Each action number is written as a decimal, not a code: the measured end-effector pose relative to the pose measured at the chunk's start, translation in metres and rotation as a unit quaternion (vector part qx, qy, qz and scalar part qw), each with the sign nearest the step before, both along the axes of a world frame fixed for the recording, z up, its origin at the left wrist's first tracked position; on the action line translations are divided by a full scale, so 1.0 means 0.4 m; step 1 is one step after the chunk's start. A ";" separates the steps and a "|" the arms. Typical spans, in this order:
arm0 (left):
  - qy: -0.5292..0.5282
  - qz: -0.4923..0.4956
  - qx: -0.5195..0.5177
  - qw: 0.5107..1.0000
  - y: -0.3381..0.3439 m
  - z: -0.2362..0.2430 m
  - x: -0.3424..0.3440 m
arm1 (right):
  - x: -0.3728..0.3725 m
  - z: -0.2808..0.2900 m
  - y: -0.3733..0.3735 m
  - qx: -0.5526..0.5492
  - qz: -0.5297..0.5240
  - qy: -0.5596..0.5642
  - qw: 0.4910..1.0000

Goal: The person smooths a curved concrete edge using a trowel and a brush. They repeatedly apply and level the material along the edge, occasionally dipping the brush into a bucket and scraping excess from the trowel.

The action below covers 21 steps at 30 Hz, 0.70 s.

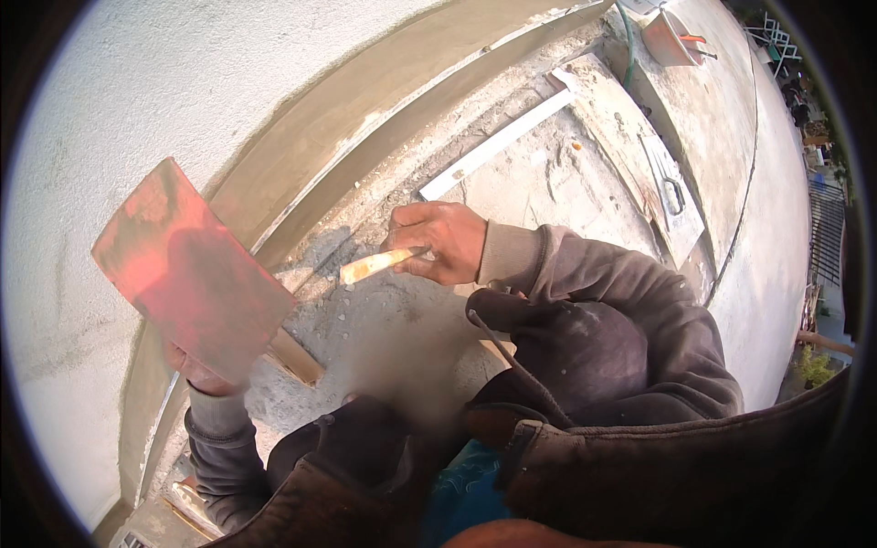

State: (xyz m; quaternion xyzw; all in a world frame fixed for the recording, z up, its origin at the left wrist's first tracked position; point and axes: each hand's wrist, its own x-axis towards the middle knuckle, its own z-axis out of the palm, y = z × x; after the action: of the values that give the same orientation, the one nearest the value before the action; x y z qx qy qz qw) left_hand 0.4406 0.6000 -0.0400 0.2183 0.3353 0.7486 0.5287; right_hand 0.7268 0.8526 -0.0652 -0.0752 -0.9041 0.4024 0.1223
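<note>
Head view: left, red board [192, 265] held by left hand [206, 375]; judged light, stiff, best gripped underneath. Tool [373, 266] clasped by right hand [446, 241].

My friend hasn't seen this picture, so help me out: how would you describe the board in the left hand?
Start at the rough white wall filling the upper left. In front of it, the left hand grips a flat rectangular board. Its broad, dusty red face sets it apart from the slim yellowish tool in the right hand.
</note>
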 end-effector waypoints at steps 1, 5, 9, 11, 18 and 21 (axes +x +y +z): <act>0.015 0.027 -0.036 0.999 0.010 0.018 0.004 | 0.031 -0.020 0.046 0.007 -0.083 0.008 0.997; -0.046 -0.037 -0.127 0.990 0.163 0.064 0.104 | 0.185 -0.041 0.218 -0.307 -0.299 0.182 0.885; 0.026 -0.162 -0.183 0.969 0.467 0.002 0.307 | 0.255 0.015 0.301 -0.089 -0.310 0.328 0.888; 0.105 -0.132 -0.169 0.971 0.623 -0.010 0.426 | 0.247 0.014 0.316 -0.031 -0.296 0.341 0.891; 0.196 -0.011 -0.141 0.970 0.862 0.032 0.440 | 0.444 -0.082 0.419 -0.192 -0.267 0.298 0.896; 0.731 0.048 -0.081 0.676 0.929 0.144 0.388 | 0.478 -0.142 0.443 -0.261 -0.387 0.245 0.849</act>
State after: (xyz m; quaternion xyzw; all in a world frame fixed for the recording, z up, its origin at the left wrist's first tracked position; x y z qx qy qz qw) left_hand 0.5958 0.9715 0.0176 0.6355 0.6842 0.3452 0.0942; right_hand 0.9181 1.0300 -0.1219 -0.3473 -0.6036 0.5492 0.4619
